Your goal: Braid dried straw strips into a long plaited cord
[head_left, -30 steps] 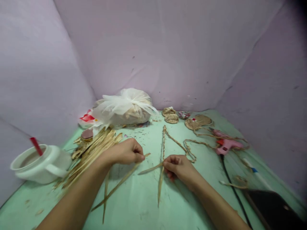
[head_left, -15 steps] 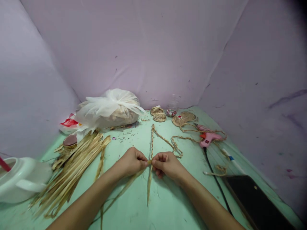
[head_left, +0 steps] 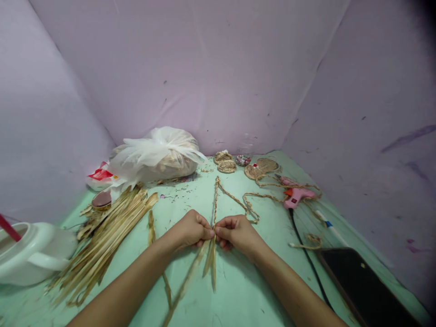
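My left hand (head_left: 196, 230) and my right hand (head_left: 235, 231) meet at the near end of a thin braided cord (head_left: 215, 204). Both pinch the dry plant strips where the braid stops. Loose strip ends (head_left: 211, 263) hang down toward me below the fingers, and a longer strip (head_left: 186, 280) runs to the lower left under my left forearm. From its far bend the braid turns back and winds right, toward the glue gun (head_left: 297, 196). My fingertips hide the exact crossing of the strips.
Left lie a bundle of dry strips (head_left: 109, 245), a white pot (head_left: 37, 256) and a stuffed white plastic bag (head_left: 160, 154). Woven coils (head_left: 226, 166), a bead container (head_left: 243, 160) and a woven piece with a red bead (head_left: 260, 169) stand at the back. A phone (head_left: 368, 286) lies right.
The short strip between my fingertips is now folded down, so two ends hang side by side. The long strip at lower left has swung and lies straighter. My hands have drawn slightly closer together.
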### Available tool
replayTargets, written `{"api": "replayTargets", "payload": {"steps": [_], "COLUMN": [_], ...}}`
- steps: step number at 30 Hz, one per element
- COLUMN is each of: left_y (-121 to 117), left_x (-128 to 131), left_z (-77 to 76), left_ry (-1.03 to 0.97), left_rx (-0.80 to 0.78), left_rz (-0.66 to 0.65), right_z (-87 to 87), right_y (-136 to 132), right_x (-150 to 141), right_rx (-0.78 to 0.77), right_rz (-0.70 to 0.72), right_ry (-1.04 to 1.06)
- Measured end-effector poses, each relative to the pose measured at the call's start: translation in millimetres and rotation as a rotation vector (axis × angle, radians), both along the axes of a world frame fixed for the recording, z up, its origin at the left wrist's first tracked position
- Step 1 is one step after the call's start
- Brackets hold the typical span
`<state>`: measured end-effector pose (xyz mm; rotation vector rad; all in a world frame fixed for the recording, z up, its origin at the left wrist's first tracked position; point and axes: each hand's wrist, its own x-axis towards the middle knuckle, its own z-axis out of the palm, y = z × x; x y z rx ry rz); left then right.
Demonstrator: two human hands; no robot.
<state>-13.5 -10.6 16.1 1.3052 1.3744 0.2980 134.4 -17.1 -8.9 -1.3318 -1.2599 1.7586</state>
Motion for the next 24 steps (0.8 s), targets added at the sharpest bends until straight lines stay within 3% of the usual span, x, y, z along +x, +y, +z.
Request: {"api": "replayTargets", "payload": {"steps": [6,11,15,19,22,24], "left_y": [5,4,-5,-35,-67,-84], "left_x": [-4,-2,-18,-52,-69,-78], "left_z": [-5.2,-5.1,5.9,30.5,42.6,42.1], "left_ry": [-0.048,-0.069,-0.005,0.285,0.429,0.481], "left_rx": [-0.119,-0.093,0.016,0.191,0.236,0.286], "left_rz": [0.040,0.050,-0.181,-0.458,-0.535,-0.521], "right_z": [4.4,4.2,3.0,5.3,6.1,5.9], "right_y": [-2,-3,-3,-3,-3,-3], "right_x": [-3,-4,-5,-5,-4,-3], "right_rx": [-0.027,0.019,0.018,-0.015,-0.028,-0.037], "right_rz": [-0.040,-0.058,-0.060,-0.058,-0.047,-0.046], "right_ry": [0.013,-0.018,-0.065,-0.049,-0.028,-0.018]}}
